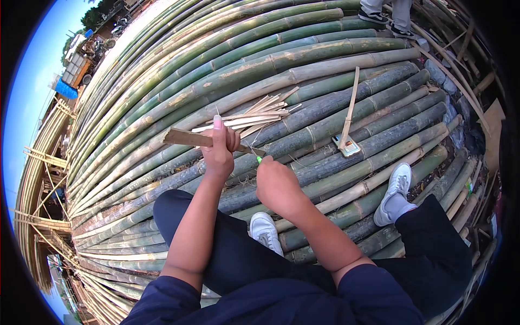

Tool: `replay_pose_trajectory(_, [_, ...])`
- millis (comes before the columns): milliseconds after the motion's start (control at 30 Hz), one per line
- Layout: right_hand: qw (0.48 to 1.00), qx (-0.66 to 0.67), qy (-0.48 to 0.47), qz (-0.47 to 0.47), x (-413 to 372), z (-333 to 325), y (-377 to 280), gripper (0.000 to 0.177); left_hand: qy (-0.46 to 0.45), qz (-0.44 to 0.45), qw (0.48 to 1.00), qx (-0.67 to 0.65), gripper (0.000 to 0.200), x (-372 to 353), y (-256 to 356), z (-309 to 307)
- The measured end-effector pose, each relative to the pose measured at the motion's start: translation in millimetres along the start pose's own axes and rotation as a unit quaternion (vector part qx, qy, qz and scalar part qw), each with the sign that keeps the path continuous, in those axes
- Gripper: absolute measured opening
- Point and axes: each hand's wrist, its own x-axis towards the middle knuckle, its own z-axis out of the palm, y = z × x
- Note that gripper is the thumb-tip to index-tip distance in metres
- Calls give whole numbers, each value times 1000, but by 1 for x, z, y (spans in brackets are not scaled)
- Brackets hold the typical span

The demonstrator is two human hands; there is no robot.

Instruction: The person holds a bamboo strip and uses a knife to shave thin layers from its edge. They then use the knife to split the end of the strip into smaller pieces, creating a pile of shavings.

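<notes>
My left hand [219,151]: grips a bamboo strip [187,138].
My right hand [279,187]: clasps a knife [259,159].
Bamboo poles [271,65]: beneath my shoes [400,181].

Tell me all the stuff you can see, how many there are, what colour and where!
Poles: many, green, grey and tan, all over the ground
Thin sticks: a pile, pale tan, on the poles, near the middle
Phone: one, pale-edged, right of the middle
Long stick: one, tan, one end over the phone
Flat strip: one, brown, in the left hand
Small tool, maybe a knife: one, green part showing, in the right hand
Stacked poles: many, yellowish, far left
Truck: one, partly orange, top left
Somebody's shoes: two, dark and white, top right
Sky: blue, left edge
Own hands: two, bare, middle
Own shoes: two, white, lower middle and right
Own clothes: dark, bottom
</notes>
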Motion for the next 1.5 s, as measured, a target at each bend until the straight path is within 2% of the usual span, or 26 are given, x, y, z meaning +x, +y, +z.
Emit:
replay_pose_trajectory(167, [999, 25, 23, 31, 23, 22, 1, 19, -12, -22, 1000, -11, 51, 1, 0, 3])
replay_pose_trajectory(233, [997, 57, 42, 38, 30, 30, 0, 25, -1, -25, 999, -21, 50, 2, 0, 3])
replay_pose_trajectory(400, [996, 63, 41, 44, 35, 37, -1, 24, 70, -26, 997, -12, 52, 7, 2, 1])
replay_pose_trajectory(533, [996, 49, 37, 62, 32, 31, -4, 24, 37, -12, 999, 9, 51, 7, 0, 2])
replay_pose_trajectory(633, [997, 41, 33, 62, 38, 31, 0, 25, 47, -22, 999, 4, 51, 12, -4, 4])
replay_pose_trajectory(867, [996, -8, 40, 76, 49, 25, -4, 26, 92, 2, 990, 104, 46, 31, -13, 21])
replay_pose_trajectory(933, [995, -13, 51, 88, 48, 32, -4, 26, 137, 16, 982, 127, 46, 34, -12, 24])
replay_pose_trajectory(1200, [993, -49, 20, 108, 46, 25, -24, 32, 135, 56, 981, 129, 50, 31, -9, 18])
replay_pose_trajectory(1333, [991, -64, 38, 113, 65, 44, -4, 32, 113, 42, 986, 115, 51, 30, -10, 24])
replay_pose_trajectory(1433, [992, -37, 35, 114, 65, 33, -13, 34, 127, 70, 980, 134, 51, 34, -10, 30])
replay_pose_trajectory(1500, [992, -5, 12, 125, 62, 25, -14, 36, 155, 47, 973, 167, 50, 34, -10, 36])
